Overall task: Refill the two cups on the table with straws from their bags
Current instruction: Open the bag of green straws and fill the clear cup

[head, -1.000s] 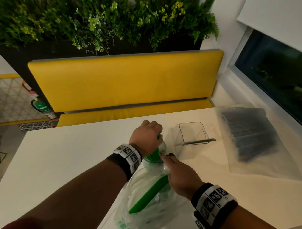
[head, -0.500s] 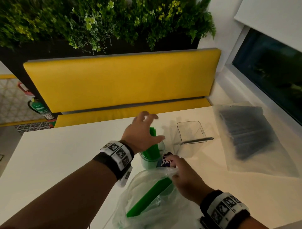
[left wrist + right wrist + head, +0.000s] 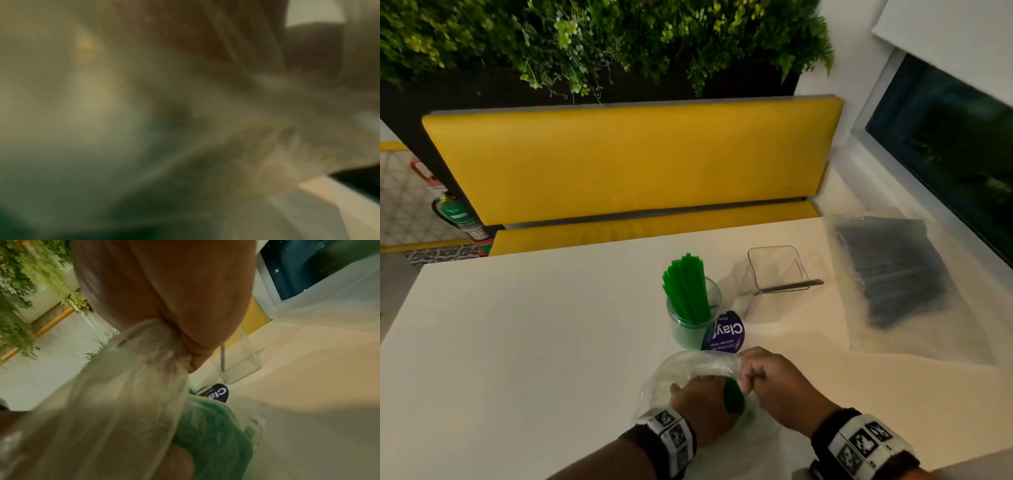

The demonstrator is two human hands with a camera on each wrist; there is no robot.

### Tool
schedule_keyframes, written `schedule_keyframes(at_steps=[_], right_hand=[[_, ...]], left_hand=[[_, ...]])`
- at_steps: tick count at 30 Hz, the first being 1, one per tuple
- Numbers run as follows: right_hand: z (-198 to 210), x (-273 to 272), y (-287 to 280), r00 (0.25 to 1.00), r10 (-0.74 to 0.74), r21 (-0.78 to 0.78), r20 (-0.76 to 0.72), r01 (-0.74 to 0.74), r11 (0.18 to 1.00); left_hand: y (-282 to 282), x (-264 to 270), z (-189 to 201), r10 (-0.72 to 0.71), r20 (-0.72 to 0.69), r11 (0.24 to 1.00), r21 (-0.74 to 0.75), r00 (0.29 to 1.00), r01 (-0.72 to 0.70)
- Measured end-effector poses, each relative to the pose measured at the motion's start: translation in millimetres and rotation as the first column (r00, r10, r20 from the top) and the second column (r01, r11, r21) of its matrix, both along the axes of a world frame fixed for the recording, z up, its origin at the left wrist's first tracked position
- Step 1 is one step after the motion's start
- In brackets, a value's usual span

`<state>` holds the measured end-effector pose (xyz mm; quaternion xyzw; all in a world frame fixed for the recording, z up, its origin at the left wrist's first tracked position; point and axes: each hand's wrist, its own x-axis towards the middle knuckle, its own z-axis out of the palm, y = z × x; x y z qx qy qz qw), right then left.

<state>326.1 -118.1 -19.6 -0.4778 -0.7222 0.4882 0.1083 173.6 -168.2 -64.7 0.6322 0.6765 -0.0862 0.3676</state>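
Observation:
A round clear cup (image 3: 690, 313) holds a bunch of green straws (image 3: 686, 286) at mid-table. To its right stands a square clear cup (image 3: 777, 269) with one black straw (image 3: 792, 285) lying across its rim. My right hand (image 3: 748, 378) pinches the rim of the clear bag (image 3: 688, 368) near the table's front; the pinch (image 3: 185, 344) also shows in the right wrist view. My left hand (image 3: 705, 399) is inside that bag, against the green straws (image 3: 734, 399) left in it; its fingers are hidden. The left wrist view is a blur.
A frosted bag of black straws (image 3: 893, 274) lies flat at the table's right side. A round purple label (image 3: 726, 331) stands beside the round cup. A yellow bench (image 3: 633, 161) runs behind the white table (image 3: 534, 325), and a dark window (image 3: 945, 144) is on the right.
My left hand let go of the green straws in the round cup, drew back toward me and went into the clear bag. The right hand kept its pinch on the bag's rim.

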Motion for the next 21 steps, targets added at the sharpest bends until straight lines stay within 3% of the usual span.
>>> schedule_keyframes(at_steps=[2, 9, 13, 16, 18, 21], right_hand=[[1, 4, -3, 0.999, -0.005, 0.038, 0.038, 0.003, 0.999], [-5, 17, -1, 0.975, -0.149, 0.23, 0.162, 0.109, 0.967], [-1, 17, 1, 0.977, -0.152, 0.22, 0.15, 0.117, 0.969], [5, 14, -2, 0.966, -0.147, 0.209, 0.211, 0.102, 0.973], [13, 9, -3, 0.947, -0.121, 0.201, 0.297, 0.061, 0.978], [23, -5, -3, 0.921, -0.048, 0.203, 0.387, -0.034, 0.979]], left_hand=[[-1, 1, 1, -0.014, -0.015, 1.0, -0.003, 1.0, 0.014], [-3, -13, 49, -0.03, 0.304, 0.99, 0.139, 0.952, -0.014], [-7, -21, 71, -0.007, 0.441, 0.981, 0.176, 0.898, -0.079], [-9, -25, 88, -0.048, 0.509, 0.987, 0.157, 0.859, -0.038], [-7, -31, 112, -0.028, 0.621, 0.983, 0.16, 0.783, -0.092], [5, -51, 164, 0.067, 0.835, 0.91, 0.172, 0.546, -0.376]])
